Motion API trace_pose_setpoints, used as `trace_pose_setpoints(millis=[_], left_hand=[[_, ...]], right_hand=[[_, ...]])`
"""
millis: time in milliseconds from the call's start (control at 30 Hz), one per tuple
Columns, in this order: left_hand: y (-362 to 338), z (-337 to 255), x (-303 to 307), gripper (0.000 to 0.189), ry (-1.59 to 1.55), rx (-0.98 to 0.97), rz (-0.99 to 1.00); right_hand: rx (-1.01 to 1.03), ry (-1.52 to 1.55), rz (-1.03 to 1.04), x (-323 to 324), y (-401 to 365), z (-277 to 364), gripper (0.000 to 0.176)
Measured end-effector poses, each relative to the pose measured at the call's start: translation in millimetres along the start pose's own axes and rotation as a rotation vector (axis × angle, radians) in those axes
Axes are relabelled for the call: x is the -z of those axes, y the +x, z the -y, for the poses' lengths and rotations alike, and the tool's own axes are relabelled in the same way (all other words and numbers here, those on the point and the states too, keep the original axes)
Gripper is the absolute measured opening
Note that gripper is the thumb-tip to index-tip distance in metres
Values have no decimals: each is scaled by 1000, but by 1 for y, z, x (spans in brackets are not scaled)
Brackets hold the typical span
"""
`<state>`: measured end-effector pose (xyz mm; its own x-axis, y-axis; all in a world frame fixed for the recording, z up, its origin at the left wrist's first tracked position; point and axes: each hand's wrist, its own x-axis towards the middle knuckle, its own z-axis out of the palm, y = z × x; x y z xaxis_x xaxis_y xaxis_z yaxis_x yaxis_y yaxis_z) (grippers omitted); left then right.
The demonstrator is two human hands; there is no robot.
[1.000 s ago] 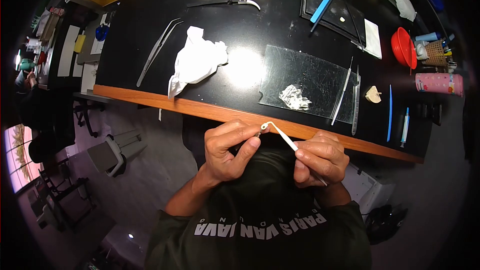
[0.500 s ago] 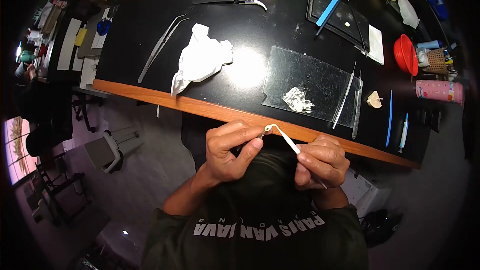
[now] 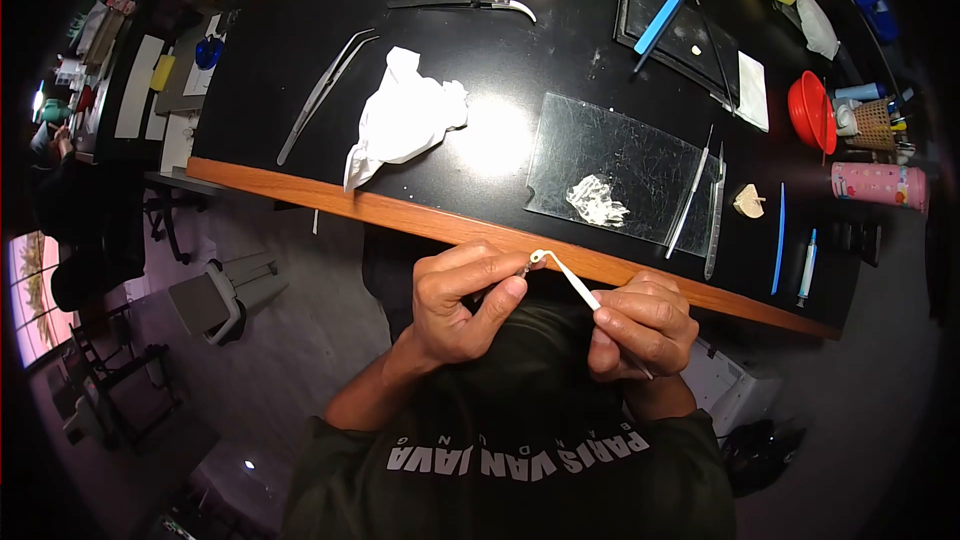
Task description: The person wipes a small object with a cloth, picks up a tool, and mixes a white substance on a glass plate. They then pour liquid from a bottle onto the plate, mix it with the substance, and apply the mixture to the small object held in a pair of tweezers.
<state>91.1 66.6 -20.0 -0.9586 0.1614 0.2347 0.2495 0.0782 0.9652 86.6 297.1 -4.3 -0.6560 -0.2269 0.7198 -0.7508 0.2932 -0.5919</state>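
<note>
In front of the table's wooden edge, my left hand [image 3: 465, 300] pinches a tiny pale ring-shaped piece [image 3: 536, 258] with a metallic part, between thumb and index finger. My right hand [image 3: 648, 328] grips a slim white tool [image 3: 578, 285] like a pen. The tool's bent tip reaches the pale piece; whether it touches cannot be made out. Just beyond my hands, a glass slab [image 3: 625, 145] bears a smeared heap of off-white paste [image 3: 597, 202]. Two slender metal instruments lie along the slab's right side, one being a spatula [image 3: 715, 220].
Left of the slab are a crumpled white cloth [image 3: 405, 120] and curved tweezers [image 3: 320, 100]. A dark block [image 3: 690, 30] bears blue tweezers [image 3: 660, 20]. On the right stand a red bowl [image 3: 810, 110] and a pink tumbler [image 3: 878, 185]. Another person's hand [image 3: 64, 140] shows far left.
</note>
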Motion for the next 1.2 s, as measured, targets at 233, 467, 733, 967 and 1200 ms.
trace_pose_setpoints(millis=[233, 467, 733, 967, 1200], left_hand=[[0, 4, -1, 22, -3, -40, -10], [-1, 2, 1, 24, 20, -8, 16], [0, 5, -1, 22, -9, -53, -20], [0, 6, -1, 22, -7, -55, -25], [1, 5, -2, 22, -13, -60, -29]], right_hand=[[-4, 12, -1, 0, 2, 0, 12], [-20, -4, -17, 0, 0, 1, 13], [14, 18, -3, 1, 1, -1, 13], [-4, 12, 1, 1, 0, 0, 16], [1, 5, -1, 0, 2, 0, 19]])
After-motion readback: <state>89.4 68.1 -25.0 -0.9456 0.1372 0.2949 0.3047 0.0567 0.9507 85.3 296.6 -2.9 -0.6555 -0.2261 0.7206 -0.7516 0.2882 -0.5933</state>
